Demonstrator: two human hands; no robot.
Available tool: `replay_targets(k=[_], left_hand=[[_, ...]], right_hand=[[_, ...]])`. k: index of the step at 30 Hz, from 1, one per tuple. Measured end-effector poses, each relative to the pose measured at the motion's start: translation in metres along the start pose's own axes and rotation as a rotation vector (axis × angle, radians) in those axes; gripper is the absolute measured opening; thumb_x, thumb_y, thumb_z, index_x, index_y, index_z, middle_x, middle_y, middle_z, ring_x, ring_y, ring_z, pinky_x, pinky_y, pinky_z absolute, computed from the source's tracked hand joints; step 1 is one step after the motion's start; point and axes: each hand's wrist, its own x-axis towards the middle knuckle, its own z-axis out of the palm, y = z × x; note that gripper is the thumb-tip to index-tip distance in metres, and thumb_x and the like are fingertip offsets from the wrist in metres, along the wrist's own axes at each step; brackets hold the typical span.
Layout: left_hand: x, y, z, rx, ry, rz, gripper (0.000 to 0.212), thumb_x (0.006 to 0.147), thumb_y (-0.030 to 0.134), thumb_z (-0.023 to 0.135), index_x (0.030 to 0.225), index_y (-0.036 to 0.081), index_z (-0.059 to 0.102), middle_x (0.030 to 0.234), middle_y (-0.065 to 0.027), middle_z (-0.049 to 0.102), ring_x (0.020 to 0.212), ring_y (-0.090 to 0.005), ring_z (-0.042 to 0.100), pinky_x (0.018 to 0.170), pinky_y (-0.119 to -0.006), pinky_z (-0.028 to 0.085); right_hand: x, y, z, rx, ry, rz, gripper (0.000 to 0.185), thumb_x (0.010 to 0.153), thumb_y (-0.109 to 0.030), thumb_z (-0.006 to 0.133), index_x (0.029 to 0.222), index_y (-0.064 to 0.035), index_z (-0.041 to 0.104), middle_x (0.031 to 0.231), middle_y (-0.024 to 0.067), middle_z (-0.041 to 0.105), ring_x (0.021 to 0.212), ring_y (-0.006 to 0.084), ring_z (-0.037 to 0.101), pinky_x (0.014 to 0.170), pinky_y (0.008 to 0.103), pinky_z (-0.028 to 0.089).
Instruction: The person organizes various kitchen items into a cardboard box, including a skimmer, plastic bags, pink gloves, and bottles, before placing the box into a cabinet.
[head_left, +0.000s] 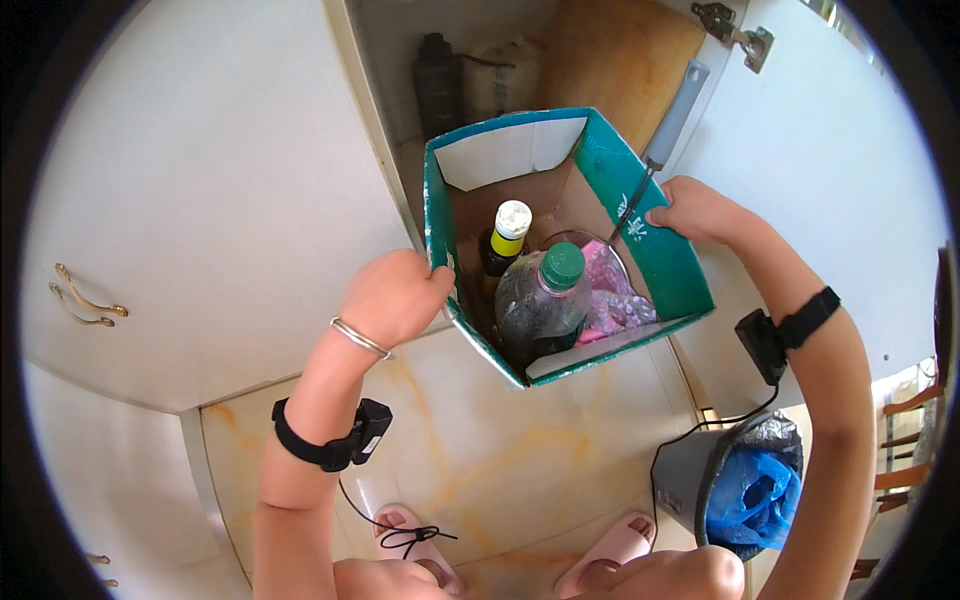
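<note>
A green cardboard box (651, 217) with an open top is gripped by its side walls, tilted before the cabinet opening. My left hand (399, 294) is closed on its left wall; my right hand (694, 210) pinches the right wall. Inside stand a plastic bottle with a green cap (562, 264) and dark contents, and a dark bottle with a white cap (513, 219) and yellow neck band. Beside them lies a pink patterned cloth or bag (611, 307). A long-handled wire skimmer or strainer (677, 112) leans in the box, its grey handle sticking out past the rim.
Within the open cabinet are a dark bottle (437, 86), a pale bag (502, 79) and a wooden board (622, 64). The cabinet door (817, 187) stands open at the right. A grey bin (682, 472) with a blue bag stands on the floor, near a thin black cable.
</note>
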Motion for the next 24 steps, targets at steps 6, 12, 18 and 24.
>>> replay_targets(k=[6, 12, 18, 24], left_hand=[[0.023, -0.004, 0.017, 0.057, 0.120, -0.064, 0.045, 0.088, 0.034, 0.049, 0.070, -0.004, 0.066, 0.074, -0.0253, 0.063, 0.074, -0.0447, 0.061, 0.069, -0.051, 0.049], [0.015, -0.006, 0.018, -0.220, 0.215, -0.144, 0.051, 0.094, 0.039, 0.048, 0.068, -0.001, 0.066, 0.065, -0.0224, 0.062, 0.067, -0.0400, 0.062, 0.066, -0.049, 0.049], [-0.029, 0.018, 0.019, -0.142, 0.428, 0.211, 0.032, 0.086, 0.034, 0.069, 0.095, 0.003, 0.065, 0.087, -0.0135, 0.066, 0.083, -0.0298, 0.063, 0.072, -0.045, 0.050], [-0.003, 0.047, 0.068, 0.039, 0.501, 0.707, 0.044, 0.066, 0.018, 0.079, 0.105, 0.007, 0.063, 0.097, -0.0083, 0.059, 0.095, -0.0286, 0.055, 0.092, -0.044, 0.041]], right_hand=[[0.051, 0.010, 0.022, -0.206, 0.125, -0.095, 0.034, 0.087, -0.028, 0.063, 0.087, 0.0060, 0.068, 0.078, 0.0238, 0.067, 0.073, 0.0363, 0.068, 0.072, 0.0443, 0.053], [0.072, -0.006, 0.024, -0.308, 0.187, -0.149, 0.040, 0.088, -0.031, 0.062, 0.089, 0.0083, 0.068, 0.090, 0.0290, 0.067, 0.089, 0.0429, 0.066, 0.081, 0.0471, 0.051], [0.081, -0.015, 0.007, -0.353, 0.138, -0.072, 0.042, 0.089, -0.031, 0.061, 0.099, 0.0096, 0.066, 0.102, 0.0305, 0.065, 0.097, 0.0437, 0.064, 0.086, 0.0466, 0.051], [0.089, -0.012, 0.001, -0.345, 0.153, -0.123, 0.041, 0.091, -0.030, 0.060, 0.104, 0.0078, 0.066, 0.101, 0.0291, 0.066, 0.096, 0.0431, 0.065, 0.084, 0.0464, 0.051]])
